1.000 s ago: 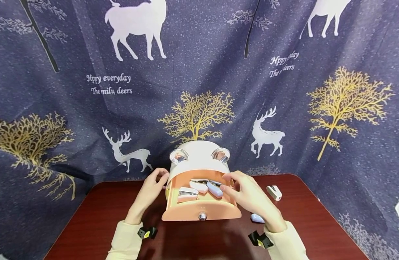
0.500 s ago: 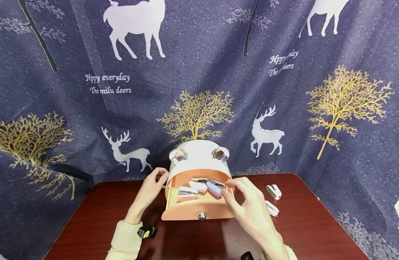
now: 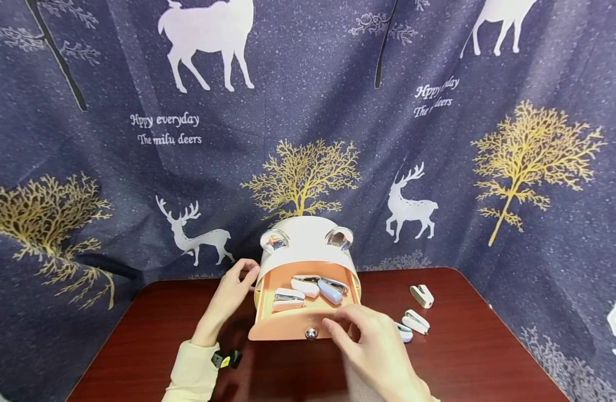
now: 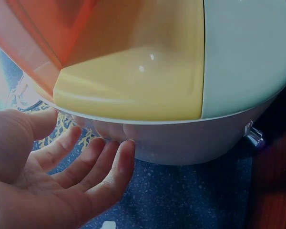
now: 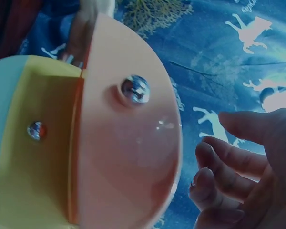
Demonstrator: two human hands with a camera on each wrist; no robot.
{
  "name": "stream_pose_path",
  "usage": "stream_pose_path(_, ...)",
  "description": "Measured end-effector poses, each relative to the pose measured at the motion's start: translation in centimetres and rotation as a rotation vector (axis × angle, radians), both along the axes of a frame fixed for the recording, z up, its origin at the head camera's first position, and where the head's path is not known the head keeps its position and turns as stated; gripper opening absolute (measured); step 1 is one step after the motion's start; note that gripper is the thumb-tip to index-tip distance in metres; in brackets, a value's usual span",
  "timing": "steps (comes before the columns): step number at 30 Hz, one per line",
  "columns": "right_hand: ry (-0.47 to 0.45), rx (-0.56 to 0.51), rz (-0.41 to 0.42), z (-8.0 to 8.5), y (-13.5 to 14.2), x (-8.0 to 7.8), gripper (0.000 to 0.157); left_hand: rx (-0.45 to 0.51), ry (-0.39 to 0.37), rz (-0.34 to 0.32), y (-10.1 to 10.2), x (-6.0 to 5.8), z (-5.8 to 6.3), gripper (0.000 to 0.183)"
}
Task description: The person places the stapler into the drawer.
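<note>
A white storage box [image 3: 308, 237] with two round silver eye-like pieces has its top orange drawer [image 3: 285, 328] pulled out. Inside the drawer lie a pink-and-white stapler [image 3: 289, 299], another pale pink one [image 3: 306, 287] and a blue stapler [image 3: 331, 291]. My left hand [image 3: 231, 291] rests its fingertips against the box's left side, fingers loosely bent. In front of the drawer's right half, my right hand [image 3: 375, 343] holds nothing, its fingers relaxed near the silver knob [image 3: 311, 333]. The right wrist view shows a gap between that hand and the drawer front [image 5: 128, 157].
On the brown table to the right lie a white stapler [image 3: 422, 296], a second white one [image 3: 415, 322] and a pale blue one [image 3: 404, 333] partly behind my right hand. Yellow [image 4: 133, 90] and pale green [image 4: 248, 57] drawers sit below the orange one. A patterned cloth hangs behind.
My right hand has moved from the drawer's right side, beside the blue stapler, forward and down to the drawer's front. My left hand and the drawer stay put.
</note>
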State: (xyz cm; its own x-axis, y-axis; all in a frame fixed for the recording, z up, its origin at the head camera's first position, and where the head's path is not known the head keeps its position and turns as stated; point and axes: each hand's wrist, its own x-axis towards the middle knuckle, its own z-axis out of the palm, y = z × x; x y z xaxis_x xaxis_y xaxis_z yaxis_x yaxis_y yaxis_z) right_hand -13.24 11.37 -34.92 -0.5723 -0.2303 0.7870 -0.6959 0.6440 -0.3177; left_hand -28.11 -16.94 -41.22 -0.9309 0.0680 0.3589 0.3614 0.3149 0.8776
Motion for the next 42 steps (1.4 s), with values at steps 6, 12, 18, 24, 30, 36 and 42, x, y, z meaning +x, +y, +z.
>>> stream_pose_path(6, -0.062, 0.033, -0.003, -1.2, -0.9, 0.3, 0.016, -0.003, -0.013, 0.0, 0.0, 0.1, 0.0, 0.017)
stream_pose_path(12, -0.054, 0.061, 0.004, -2.2, -1.5, 0.3, 0.017, -0.003, -0.005, -0.005, 0.2, 0.1, 0.2, 0.016)
stream_pose_path(18, 0.008, 0.082, -0.032, -3.1, -2.2, 0.0, 0.022, -0.006, -0.002, -0.007, 0.1, 0.0, 0.1, 0.016)
stream_pose_path(24, 0.051, 0.08, -0.082, -3.6, -2.5, -0.2, 0.025, -0.002, 0.001, -0.009, 0.0, 0.1, 0.1, 0.016)
stream_pose_path(30, 0.101, 0.079, -0.079, -3.8, -2.6, -0.4, 0.026, -0.005, 0.002, -0.002, -0.1, 0.0, 0.0, 0.018)
stream_pose_path(36, 0.089, 0.058, -0.064, -4.0, -2.7, -0.5, 0.025, -0.004, -0.004, -0.005, 0.1, 0.8, 0.7, 0.019)
stream_pose_path(42, 0.065, 0.029, -0.044, -4.1, -2.6, -0.8, 0.024, 0.008, -0.011, -0.005, -0.1, -0.1, 0.0, 0.02)
